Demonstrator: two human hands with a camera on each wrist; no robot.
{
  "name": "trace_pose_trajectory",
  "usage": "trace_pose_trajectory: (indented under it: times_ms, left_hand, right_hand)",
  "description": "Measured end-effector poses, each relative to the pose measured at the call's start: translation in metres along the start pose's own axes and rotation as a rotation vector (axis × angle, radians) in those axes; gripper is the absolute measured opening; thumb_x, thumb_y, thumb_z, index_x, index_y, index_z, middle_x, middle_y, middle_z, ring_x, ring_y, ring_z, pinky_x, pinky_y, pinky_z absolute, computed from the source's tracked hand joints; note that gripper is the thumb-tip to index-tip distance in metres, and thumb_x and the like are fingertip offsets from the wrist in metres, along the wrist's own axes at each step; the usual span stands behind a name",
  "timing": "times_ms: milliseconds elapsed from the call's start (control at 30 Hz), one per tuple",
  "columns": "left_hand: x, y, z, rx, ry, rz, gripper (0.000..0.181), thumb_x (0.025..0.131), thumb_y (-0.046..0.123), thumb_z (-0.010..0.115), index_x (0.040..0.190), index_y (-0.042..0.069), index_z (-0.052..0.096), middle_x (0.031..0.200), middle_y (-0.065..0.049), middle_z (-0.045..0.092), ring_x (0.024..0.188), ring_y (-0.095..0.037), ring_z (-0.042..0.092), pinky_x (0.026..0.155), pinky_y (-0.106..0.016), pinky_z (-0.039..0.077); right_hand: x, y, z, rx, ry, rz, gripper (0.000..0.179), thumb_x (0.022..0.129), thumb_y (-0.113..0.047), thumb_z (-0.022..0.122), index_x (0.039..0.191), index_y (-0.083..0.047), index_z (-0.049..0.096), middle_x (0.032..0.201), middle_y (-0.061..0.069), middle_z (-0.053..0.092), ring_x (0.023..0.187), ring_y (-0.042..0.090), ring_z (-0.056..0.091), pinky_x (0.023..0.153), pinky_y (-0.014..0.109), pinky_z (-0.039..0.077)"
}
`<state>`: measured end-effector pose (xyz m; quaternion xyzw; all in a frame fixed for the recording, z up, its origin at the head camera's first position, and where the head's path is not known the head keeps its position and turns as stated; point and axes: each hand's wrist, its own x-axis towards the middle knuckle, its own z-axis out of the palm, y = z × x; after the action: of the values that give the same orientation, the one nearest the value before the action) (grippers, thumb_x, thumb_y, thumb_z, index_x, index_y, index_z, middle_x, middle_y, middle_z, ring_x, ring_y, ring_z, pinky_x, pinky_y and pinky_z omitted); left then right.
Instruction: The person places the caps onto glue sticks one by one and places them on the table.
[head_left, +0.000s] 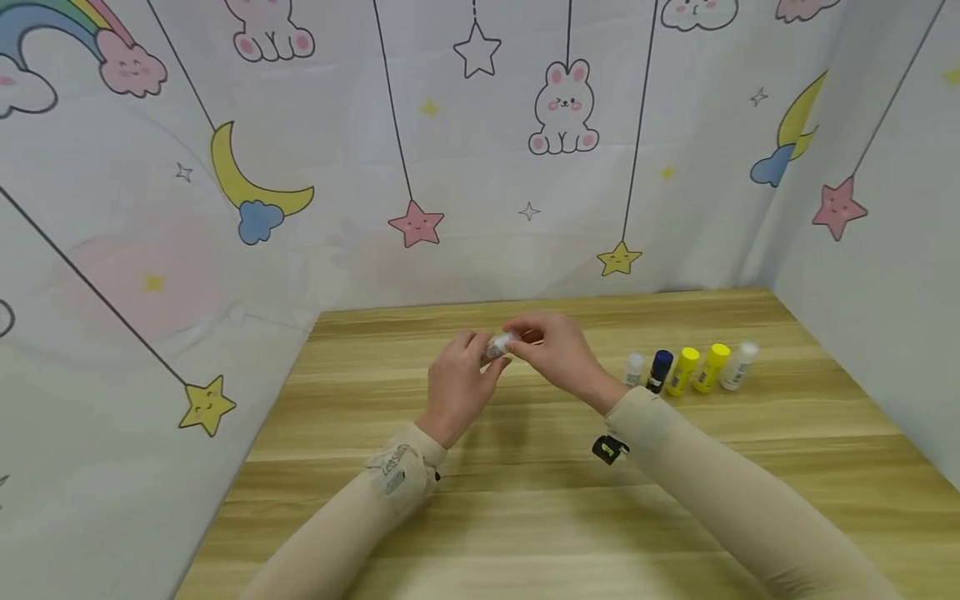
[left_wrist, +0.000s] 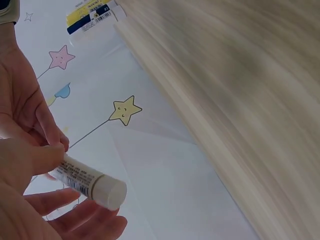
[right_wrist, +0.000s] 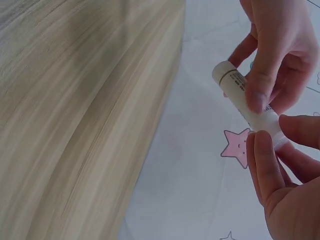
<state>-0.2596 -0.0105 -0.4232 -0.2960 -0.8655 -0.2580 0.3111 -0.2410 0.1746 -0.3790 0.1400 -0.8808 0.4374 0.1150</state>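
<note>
A white glue stick (head_left: 501, 344) with dark printed text is held in the air between both hands, over the back half of the table. My left hand (head_left: 459, 379) grips its barrel, the thumb (right_wrist: 260, 92) laid along one side. At the other end, my right hand (head_left: 558, 354) pinches the glue stick with thumb and fingertips (right_wrist: 265, 145). In the left wrist view the plain white end of the glue stick (left_wrist: 110, 192) pokes out past the left fingers. The part under the right fingertips is partly hidden.
To the right stands an upright row of glue sticks: a small white one (head_left: 634, 367), a dark blue one (head_left: 660, 370), two yellow ones (head_left: 683, 372) and a taller white one (head_left: 741, 365). A printed curtain (head_left: 487, 167) hangs behind the wooden table (head_left: 517, 533).
</note>
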Motion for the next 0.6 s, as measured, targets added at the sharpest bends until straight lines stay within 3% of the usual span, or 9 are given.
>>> trace_pose_trajectory:
  times_ms: [167, 400, 600]
  left_hand:
    - [-0.001, -0.002, -0.002, 0.012, 0.008, -0.02, 0.048, 0.09, 0.041, 0.076, 0.123, 0.008, 0.069, 0.111, -0.008, 0.067, 0.088, -0.025, 0.068, 0.061, -0.04, 0.057]
    - [0.001, -0.003, -0.004, 0.009, 0.011, -0.044, 0.049, 0.095, 0.046, 0.068, 0.124, 0.007, 0.069, 0.112, -0.01, 0.066, 0.091, -0.028, 0.067, 0.059, -0.043, 0.057]
    - [0.004, -0.005, -0.006, 0.021, 0.005, -0.056, 0.049, 0.097, 0.046, 0.064, 0.125, 0.006, 0.068, 0.112, -0.01, 0.066, 0.092, -0.028, 0.067, 0.059, -0.043, 0.057]
  right_hand:
    - [-0.001, 0.002, -0.004, -0.044, -0.013, -0.021, 0.025, 0.094, -0.017, 0.074, 0.118, -0.009, 0.074, 0.109, 0.001, 0.071, 0.092, 0.017, 0.069, 0.073, 0.033, 0.059]
    - [0.0, 0.014, -0.01, -0.252, -0.048, -0.107, 0.021, 0.093, -0.012, 0.073, 0.113, -0.007, 0.075, 0.108, 0.006, 0.072, 0.086, 0.016, 0.068, 0.073, 0.034, 0.058]
    - [-0.003, 0.024, -0.018, -0.398, -0.114, -0.122, 0.018, 0.091, -0.008, 0.074, 0.109, -0.006, 0.076, 0.098, 0.006, 0.069, 0.081, 0.017, 0.065, 0.07, 0.034, 0.056]
